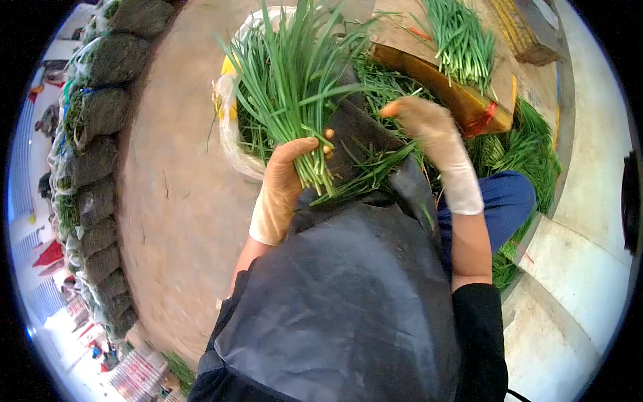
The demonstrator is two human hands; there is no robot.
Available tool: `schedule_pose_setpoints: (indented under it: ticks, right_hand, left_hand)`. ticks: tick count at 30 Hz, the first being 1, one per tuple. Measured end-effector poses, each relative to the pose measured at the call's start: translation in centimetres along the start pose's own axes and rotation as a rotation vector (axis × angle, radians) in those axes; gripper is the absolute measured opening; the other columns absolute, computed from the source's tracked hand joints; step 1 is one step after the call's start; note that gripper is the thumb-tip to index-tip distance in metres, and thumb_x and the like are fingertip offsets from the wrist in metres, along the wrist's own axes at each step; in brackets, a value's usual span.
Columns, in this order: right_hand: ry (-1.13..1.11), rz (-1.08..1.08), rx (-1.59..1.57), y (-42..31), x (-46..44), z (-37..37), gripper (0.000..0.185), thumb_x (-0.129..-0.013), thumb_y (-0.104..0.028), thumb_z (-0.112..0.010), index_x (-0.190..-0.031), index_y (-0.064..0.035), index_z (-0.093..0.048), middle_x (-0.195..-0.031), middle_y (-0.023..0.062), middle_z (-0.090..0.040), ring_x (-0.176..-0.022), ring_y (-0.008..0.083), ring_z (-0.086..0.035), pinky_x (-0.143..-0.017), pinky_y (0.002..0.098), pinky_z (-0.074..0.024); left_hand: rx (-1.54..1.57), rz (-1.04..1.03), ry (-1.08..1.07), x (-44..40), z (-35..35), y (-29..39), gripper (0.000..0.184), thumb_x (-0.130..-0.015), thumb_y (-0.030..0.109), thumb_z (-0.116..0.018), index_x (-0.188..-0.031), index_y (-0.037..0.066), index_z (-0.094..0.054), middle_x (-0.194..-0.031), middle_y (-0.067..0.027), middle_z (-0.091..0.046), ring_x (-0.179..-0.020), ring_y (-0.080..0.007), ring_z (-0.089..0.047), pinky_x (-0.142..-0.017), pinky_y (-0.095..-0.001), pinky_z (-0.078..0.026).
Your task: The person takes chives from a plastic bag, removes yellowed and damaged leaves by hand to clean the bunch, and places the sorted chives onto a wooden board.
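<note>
My left hand (282,175), in a pale glove with orange fingertips, is closed round the lower stalks of a bunch of garlic chives (289,87). Its cut ends stick out below the fist and the green leaves fan upward. To the right, my right hand (432,134), gloved alike, is raised apart from the bunch. Motion smears its fingers, so their grip is unclear. Loose chive leaves (378,171) lie across the dark apron (335,288) on my lap. Behind the held bunch stands a clear plastic bag (231,137) with more greens inside.
A brown-yellow board (412,65) stands beyond my right hand, with a chive bundle (462,47) on its far side and a red tie (483,120) at its corner. More chives (526,147) are heaped at right. Stuffed sacks (110,60) line the left.
</note>
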State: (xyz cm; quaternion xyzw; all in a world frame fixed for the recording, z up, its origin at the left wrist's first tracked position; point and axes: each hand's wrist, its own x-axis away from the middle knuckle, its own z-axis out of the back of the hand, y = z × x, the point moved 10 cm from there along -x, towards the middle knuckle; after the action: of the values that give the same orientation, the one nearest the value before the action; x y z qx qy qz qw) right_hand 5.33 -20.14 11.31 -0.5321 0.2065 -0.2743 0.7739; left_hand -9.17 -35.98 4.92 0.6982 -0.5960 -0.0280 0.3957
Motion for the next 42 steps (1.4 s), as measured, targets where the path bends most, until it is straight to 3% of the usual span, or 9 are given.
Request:
schedule_pose_setpoints:
  ticks: [3,5,9,16,27,30,37,40,42]
  right_hand:
    - [-0.035,-0.326,-0.03,8.3,1.4,4.1,0.029,-0.091,-0.029,-0.055,-0.1,-0.0045,-0.066,-0.074,-0.0016,-0.059,-0.064,0.0093,-0.051,-0.061,0.0246,-0.0421]
    - [-0.181,-0.387,1.204,10.4,2.6,4.2,0.037,-0.087,-0.033,-0.06,-0.11,-0.004,-0.062,-0.094,0.0079,-0.065,-0.084,0.0173,-0.062,-0.078,0.0312,-0.048]
    - [-0.251,-0.242,-0.249,2.2,-0.3,-4.0,0.086,-0.075,-0.042,-0.073,-0.14,-0.0015,-0.033,-0.134,0.0242,-0.045,-0.126,0.0262,-0.044,-0.103,0.034,-0.0356]
    - [0.139,0.191,-0.038,-6.3,-12.8,2.6,0.071,-0.067,-0.035,-0.082,-0.121,0.0015,-0.053,-0.115,0.012,-0.061,-0.106,0.0199,-0.056,-0.094,0.0335,-0.0445]
    - [0.066,0.097,-0.442,11.8,-22.5,8.4,0.055,-0.073,-0.035,-0.075,-0.114,-0.0017,-0.059,-0.11,0.0122,-0.063,-0.096,0.021,-0.062,-0.084,0.0328,-0.0502]
    - [0.039,-0.071,0.199,16.4,-24.3,8.1,0.045,-0.076,-0.033,-0.072,-0.108,-0.0029,-0.061,-0.098,0.0108,-0.065,-0.085,0.0218,-0.064,-0.076,0.0328,-0.052]
    - [0.455,-0.066,-0.152,2.7,-23.2,15.8,0.023,-0.084,-0.024,-0.064,-0.097,-0.0055,-0.065,-0.083,0.0096,-0.065,-0.07,0.018,-0.063,-0.063,0.0323,-0.0533]
    - [0.414,-0.194,-0.561,-3.4,-18.1,14.9,0.022,-0.084,-0.023,-0.064,-0.098,-0.0059,-0.065,-0.083,0.0102,-0.065,-0.072,0.0176,-0.063,-0.066,0.033,-0.053]
    - [0.227,-0.368,-0.866,-2.8,-16.5,12.0,0.033,-0.078,-0.028,-0.07,-0.103,-0.0063,-0.066,-0.091,0.0149,-0.067,-0.078,0.0256,-0.065,-0.077,0.0376,-0.0529]
  left_hand:
    - [0.135,0.0,-0.07,0.1,1.5,0.6,0.031,-0.078,0.004,-0.062,-0.107,-0.009,-0.058,-0.098,-0.017,-0.066,-0.075,-0.0214,-0.065,-0.068,-0.0326,-0.056]
    - [0.058,-0.03,0.039,0.0,2.5,1.0,0.031,-0.078,0.003,-0.062,-0.107,-0.009,-0.058,-0.097,-0.0174,-0.066,-0.075,-0.0217,-0.066,-0.067,-0.0332,-0.056]
    - [-0.239,-0.187,0.023,-1.0,-2.0,2.2,0.033,-0.076,0.005,-0.066,-0.107,-0.003,-0.059,-0.096,-0.0144,-0.066,-0.076,-0.0216,-0.066,-0.069,-0.0315,-0.055]
    - [-1.119,-0.973,-0.277,-13.4,-14.7,7.3,0.04,-0.063,0.013,-0.081,-0.098,0.001,-0.065,-0.098,-0.0104,-0.066,-0.097,-0.0191,-0.06,-0.083,-0.0328,-0.048]
    - [-1.379,-0.569,-0.586,-35.0,-18.3,1.7,0.061,-0.07,0.028,-0.079,-0.121,0.004,-0.055,-0.115,-0.0129,-0.062,-0.103,-0.0226,-0.057,-0.092,-0.0336,-0.043]
    - [-1.56,-0.522,-0.555,-40.3,-16.8,0.1,0.05,-0.075,0.026,-0.072,-0.118,0.004,-0.056,-0.113,-0.0109,-0.062,-0.104,-0.0211,-0.056,-0.093,-0.0321,-0.042]
    - [-1.347,-0.405,-0.627,-32.3,-24.5,7.3,0.024,-0.091,0.022,-0.051,-0.105,0.007,-0.064,-0.101,-0.0031,-0.067,-0.104,-0.0168,-0.059,-0.091,-0.0284,-0.043]
    - [-1.399,-0.116,-0.72,-21.2,-27.8,8.6,0.087,-0.082,0.043,-0.067,-0.146,0.008,-0.021,-0.144,-0.0164,-0.034,-0.127,-0.0223,-0.041,-0.107,-0.034,-0.032]
    - [-2.635,-1.35,-0.651,-16.7,-27.5,7.1,0.057,-0.089,0.031,-0.057,-0.137,0.008,-0.038,-0.134,-0.0099,-0.046,-0.116,-0.0198,-0.051,-0.1,-0.0318,-0.04]
